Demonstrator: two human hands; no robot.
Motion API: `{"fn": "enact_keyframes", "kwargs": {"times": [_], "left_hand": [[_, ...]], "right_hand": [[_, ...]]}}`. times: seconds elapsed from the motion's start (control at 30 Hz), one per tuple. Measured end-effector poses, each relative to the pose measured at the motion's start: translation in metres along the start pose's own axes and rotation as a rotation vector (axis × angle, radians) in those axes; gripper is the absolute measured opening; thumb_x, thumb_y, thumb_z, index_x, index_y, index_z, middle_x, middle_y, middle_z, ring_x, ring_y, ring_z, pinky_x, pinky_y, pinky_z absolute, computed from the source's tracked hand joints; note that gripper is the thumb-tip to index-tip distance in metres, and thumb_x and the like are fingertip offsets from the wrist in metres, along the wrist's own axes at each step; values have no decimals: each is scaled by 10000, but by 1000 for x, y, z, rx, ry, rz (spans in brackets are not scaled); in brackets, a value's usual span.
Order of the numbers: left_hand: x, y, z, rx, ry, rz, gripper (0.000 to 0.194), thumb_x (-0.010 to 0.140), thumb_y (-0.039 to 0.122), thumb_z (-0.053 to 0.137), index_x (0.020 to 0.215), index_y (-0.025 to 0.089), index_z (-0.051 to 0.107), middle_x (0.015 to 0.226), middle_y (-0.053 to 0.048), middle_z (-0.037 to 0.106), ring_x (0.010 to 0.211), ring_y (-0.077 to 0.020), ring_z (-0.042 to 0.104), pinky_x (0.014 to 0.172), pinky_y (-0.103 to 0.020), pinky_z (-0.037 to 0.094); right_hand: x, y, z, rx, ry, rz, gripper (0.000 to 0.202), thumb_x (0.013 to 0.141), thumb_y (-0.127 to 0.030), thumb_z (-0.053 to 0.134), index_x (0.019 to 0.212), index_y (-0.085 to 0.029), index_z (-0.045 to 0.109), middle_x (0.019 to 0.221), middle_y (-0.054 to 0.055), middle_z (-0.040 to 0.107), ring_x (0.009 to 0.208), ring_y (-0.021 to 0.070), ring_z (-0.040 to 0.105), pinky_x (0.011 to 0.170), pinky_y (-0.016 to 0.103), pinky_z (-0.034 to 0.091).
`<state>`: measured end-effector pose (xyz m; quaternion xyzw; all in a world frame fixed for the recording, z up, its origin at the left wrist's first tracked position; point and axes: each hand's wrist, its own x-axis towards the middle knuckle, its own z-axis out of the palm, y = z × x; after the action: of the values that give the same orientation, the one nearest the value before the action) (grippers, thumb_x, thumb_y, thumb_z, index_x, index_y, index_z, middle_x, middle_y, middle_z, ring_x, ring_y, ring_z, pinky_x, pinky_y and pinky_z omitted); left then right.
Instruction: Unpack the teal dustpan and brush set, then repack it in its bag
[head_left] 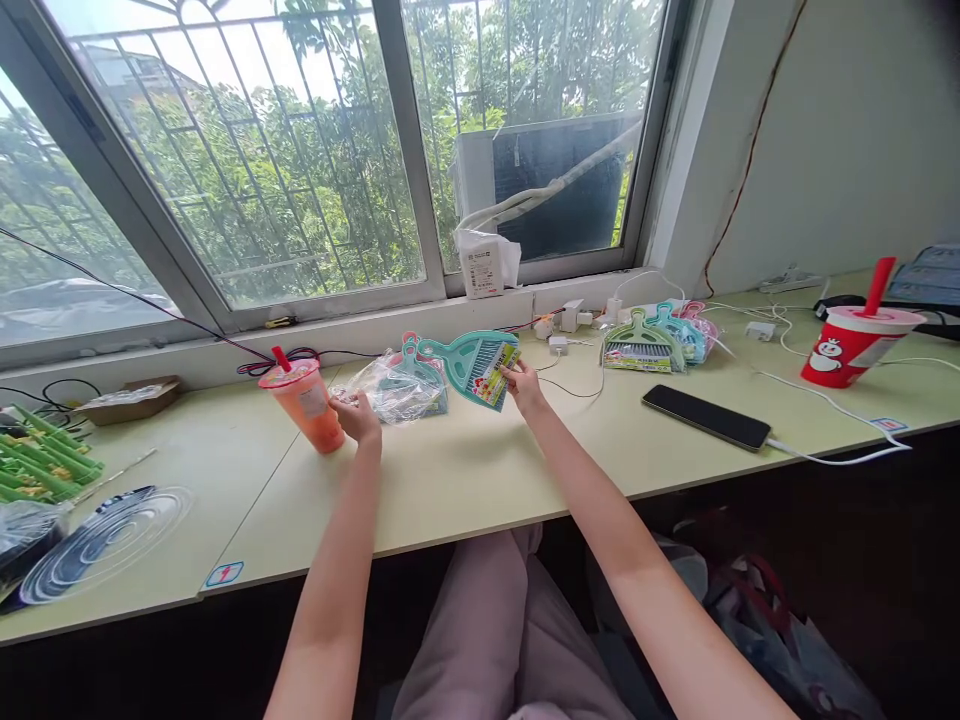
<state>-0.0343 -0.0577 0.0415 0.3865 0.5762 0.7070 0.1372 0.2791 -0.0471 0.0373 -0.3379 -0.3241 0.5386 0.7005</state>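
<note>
My right hand point(522, 386) grips a teal dustpan-and-brush set point(466, 362) by its labelled brush end, held above the table, handle pointing left. My left hand point(358, 418) is closed beside an orange drink cup point(306, 402) with a red straw; its fingertips are at clear crinkled plastic point(369, 382), and what they pinch is hard to make out. Behind and between the hands, another wrapped teal set point(414, 375) lies on the table. Farther right lie a green set point(642, 345) and a blue-and-pink one point(686, 332), both near the wall.
A black phone point(706, 416) with a white cable lies at the right, near a red cup point(855, 342). Chargers point(571, 316) stand along the wall. Green packaged items point(46, 455), a round patterned object point(105, 540) and a cardboard tray point(133, 400) are at the left.
</note>
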Motion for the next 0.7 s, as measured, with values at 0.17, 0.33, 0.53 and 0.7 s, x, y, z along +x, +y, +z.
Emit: {"fn": "enact_keyframes", "kwargs": {"times": [0.17,0.33,0.53,0.7], "left_hand": [[-17,14,4,345,102,308,746,803,251,690,1439,105,330,1542,-258,311,1468,-366,252,1202,-556,200],[-27,30,6,286,-133,503,229,916,270,517,1075,194,661,1263,-149,603,1289,-331,469,1159,-518,280],[-48,32,30,61,-658,418,363,909,497,571,681,219,616,769,-71,631,827,-243,582,867,-361,462],[-69,29,40,-133,-652,138,381,892,558,608,740,214,547,557,5,472,548,-163,483,581,-279,416]], "right_hand": [[-2,3,3,-30,-27,6,429,659,-213,809,1021,-230,580,944,42,754,905,220,720,845,368,599],[-6,3,5,-6,-62,9,400,672,-166,786,1020,-221,596,908,29,752,844,202,713,791,339,598],[-17,-2,13,-15,-198,-20,428,653,-245,842,1019,-232,621,959,37,762,932,223,712,832,347,577],[-21,1,22,-67,-322,-16,324,692,-333,792,959,-219,649,950,35,757,902,214,706,799,328,570]]}}
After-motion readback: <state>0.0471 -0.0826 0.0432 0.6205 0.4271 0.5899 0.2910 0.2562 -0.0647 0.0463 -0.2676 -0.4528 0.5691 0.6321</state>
